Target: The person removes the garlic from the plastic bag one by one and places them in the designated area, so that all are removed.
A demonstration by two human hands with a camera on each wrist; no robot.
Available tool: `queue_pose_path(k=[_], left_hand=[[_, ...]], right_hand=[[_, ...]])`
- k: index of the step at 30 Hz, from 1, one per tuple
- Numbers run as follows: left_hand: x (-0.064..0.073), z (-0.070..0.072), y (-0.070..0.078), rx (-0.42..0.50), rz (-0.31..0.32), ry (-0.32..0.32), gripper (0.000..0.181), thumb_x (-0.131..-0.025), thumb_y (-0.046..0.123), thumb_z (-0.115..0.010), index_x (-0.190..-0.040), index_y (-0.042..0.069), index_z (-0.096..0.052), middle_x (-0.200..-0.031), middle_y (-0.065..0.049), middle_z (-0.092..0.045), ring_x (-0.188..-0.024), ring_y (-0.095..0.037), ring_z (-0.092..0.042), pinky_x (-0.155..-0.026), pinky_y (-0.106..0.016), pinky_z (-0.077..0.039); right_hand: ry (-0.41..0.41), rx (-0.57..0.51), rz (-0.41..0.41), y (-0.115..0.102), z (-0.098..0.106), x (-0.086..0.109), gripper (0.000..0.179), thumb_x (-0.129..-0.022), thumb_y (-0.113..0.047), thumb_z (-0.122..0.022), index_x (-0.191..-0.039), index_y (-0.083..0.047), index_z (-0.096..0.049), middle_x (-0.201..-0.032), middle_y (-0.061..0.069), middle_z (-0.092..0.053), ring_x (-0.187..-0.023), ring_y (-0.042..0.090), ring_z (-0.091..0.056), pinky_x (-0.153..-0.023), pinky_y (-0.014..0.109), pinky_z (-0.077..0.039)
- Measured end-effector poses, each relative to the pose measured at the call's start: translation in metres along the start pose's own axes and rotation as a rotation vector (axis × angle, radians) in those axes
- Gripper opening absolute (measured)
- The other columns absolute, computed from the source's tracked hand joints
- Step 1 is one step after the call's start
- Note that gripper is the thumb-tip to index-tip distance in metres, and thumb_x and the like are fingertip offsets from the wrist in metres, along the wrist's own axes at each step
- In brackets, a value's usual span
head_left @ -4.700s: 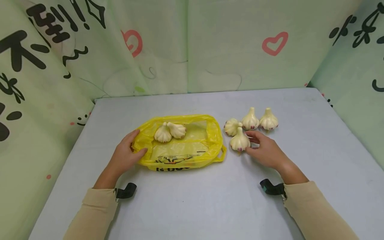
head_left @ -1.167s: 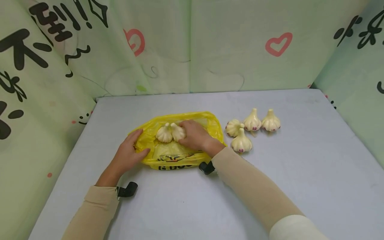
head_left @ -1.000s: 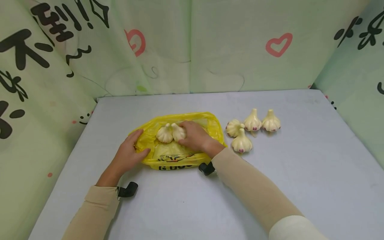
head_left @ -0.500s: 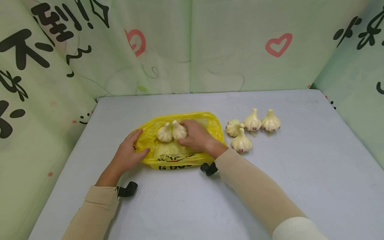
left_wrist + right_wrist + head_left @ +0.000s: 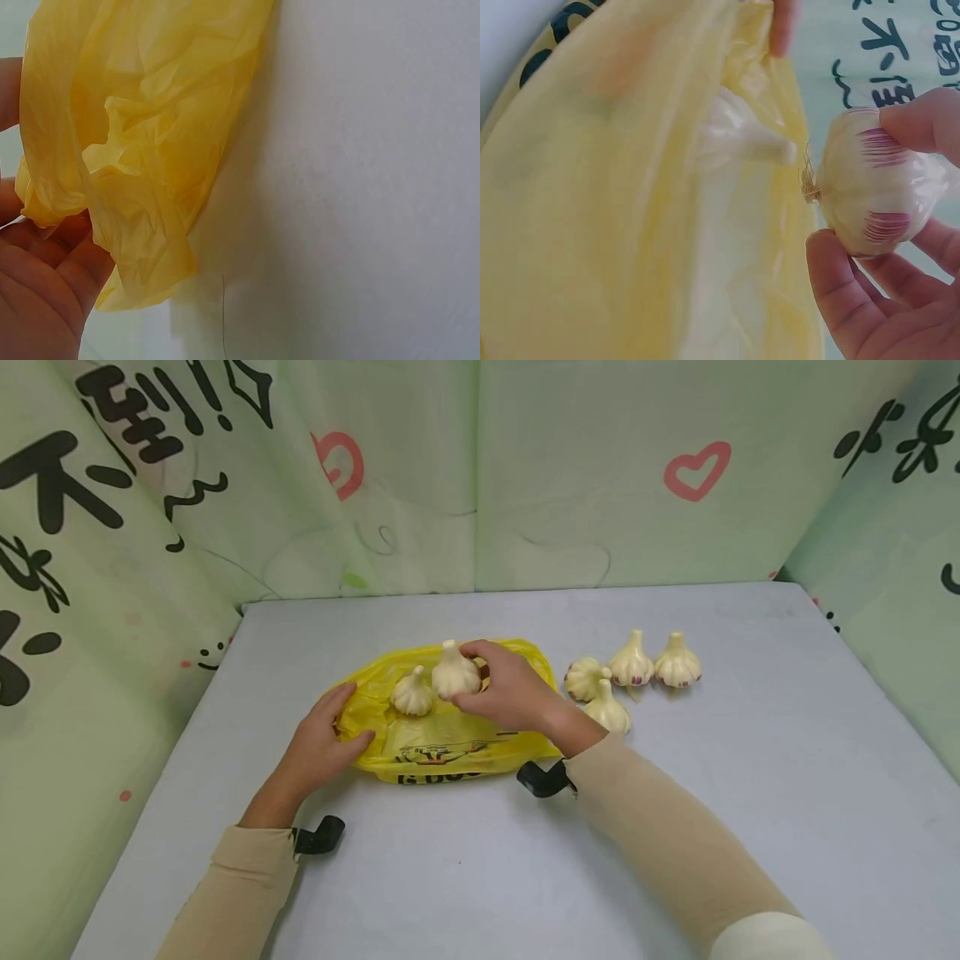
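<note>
Right hand (image 5: 510, 689) held a garlic bulb (image 5: 455, 675) between thumb and fingers, stem up, over the open mouth of the yellow plastic bag (image 5: 480, 768). Left hand (image 5: 317, 737) gripped the bag's edge at 9 o'clock, thumb lapped over it; in the left wrist view the fingers were partly hidden by crumpled plastic.

Clock read from bag middle, 12 away from the person. Second bulb (image 5: 412, 695) sat inside the bag, about 10 o'clock; held bulb was at its 2 o'clock, apart from it. Right wrist view showed purple streaks and a brown root tuft on the held one.

Four more bulbs outside on the pale table (image 5: 450, 877), 2 to 3 o'clock: a leaning bulb (image 5: 585, 680), a near bulb (image 5: 611, 714) partly covered by the right arm, then a middle bulb (image 5: 632, 662) and an outer bulb (image 5: 677, 664), both upright. Green curtain (image 5: 562, 527) at 12, beige sleeves (image 5: 232, 877), black wrist pieces (image 5: 320, 836).
</note>
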State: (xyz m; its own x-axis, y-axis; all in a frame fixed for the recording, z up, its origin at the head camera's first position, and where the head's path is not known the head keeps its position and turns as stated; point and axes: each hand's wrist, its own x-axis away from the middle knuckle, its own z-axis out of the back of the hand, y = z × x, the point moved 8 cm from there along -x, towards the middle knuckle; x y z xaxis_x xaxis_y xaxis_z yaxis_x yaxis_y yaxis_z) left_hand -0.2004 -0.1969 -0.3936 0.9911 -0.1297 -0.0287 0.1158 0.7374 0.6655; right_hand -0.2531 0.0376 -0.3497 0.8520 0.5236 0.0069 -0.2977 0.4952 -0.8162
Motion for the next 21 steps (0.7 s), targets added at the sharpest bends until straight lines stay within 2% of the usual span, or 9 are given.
queue_pose_path(k=[4,9,16,21], left_hand=[[0.001,0.001,0.001,0.001,0.0,0.003,0.076,-0.092,0.019,-0.068,-0.153,-0.007,-0.031,-0.157,-0.026,-0.03,-0.143,-0.043,-0.028,-0.113,-0.058,-0.028],[0.001,0.0,0.0,-0.002,0.005,0.005,0.076,-0.092,0.019,-0.067,-0.153,-0.006,-0.031,-0.157,-0.025,-0.03,-0.143,-0.043,-0.028,-0.113,-0.057,-0.029],[0.002,-0.001,-0.003,-0.001,0.006,0.01,0.076,-0.091,0.02,-0.067,-0.153,-0.006,-0.031,-0.157,-0.025,-0.03,-0.143,-0.043,-0.029,-0.113,-0.058,-0.029],[0.003,0.0,-0.004,0.0,0.005,0.013,0.076,-0.091,0.02,-0.066,-0.153,-0.006,-0.03,-0.157,-0.025,-0.03,-0.143,-0.043,-0.029,-0.112,-0.058,-0.029]], right_hand=[[0.018,-0.027,0.0,-0.001,0.014,0.009,0.068,-0.089,-0.026,-0.074,-0.146,-0.004,-0.045,-0.14,0.01,-0.052,-0.112,0.026,-0.059,-0.08,0.034,-0.057],[0.027,-0.053,-0.049,0.005,0.033,0.019,0.072,-0.088,-0.032,-0.076,-0.147,-0.007,-0.044,-0.144,0.009,-0.049,-0.114,0.026,-0.058,-0.085,0.037,-0.056],[0.052,-0.052,-0.049,0.009,0.058,0.035,0.07,-0.089,-0.031,-0.075,-0.146,-0.005,-0.044,-0.143,0.009,-0.049,-0.113,0.026,-0.059,-0.09,0.04,-0.054],[0.066,-0.01,-0.09,0.02,0.077,0.052,0.07,-0.092,-0.03,-0.073,-0.148,-0.004,-0.041,-0.146,0.012,-0.046,-0.117,0.028,-0.058,-0.094,0.045,-0.052]])
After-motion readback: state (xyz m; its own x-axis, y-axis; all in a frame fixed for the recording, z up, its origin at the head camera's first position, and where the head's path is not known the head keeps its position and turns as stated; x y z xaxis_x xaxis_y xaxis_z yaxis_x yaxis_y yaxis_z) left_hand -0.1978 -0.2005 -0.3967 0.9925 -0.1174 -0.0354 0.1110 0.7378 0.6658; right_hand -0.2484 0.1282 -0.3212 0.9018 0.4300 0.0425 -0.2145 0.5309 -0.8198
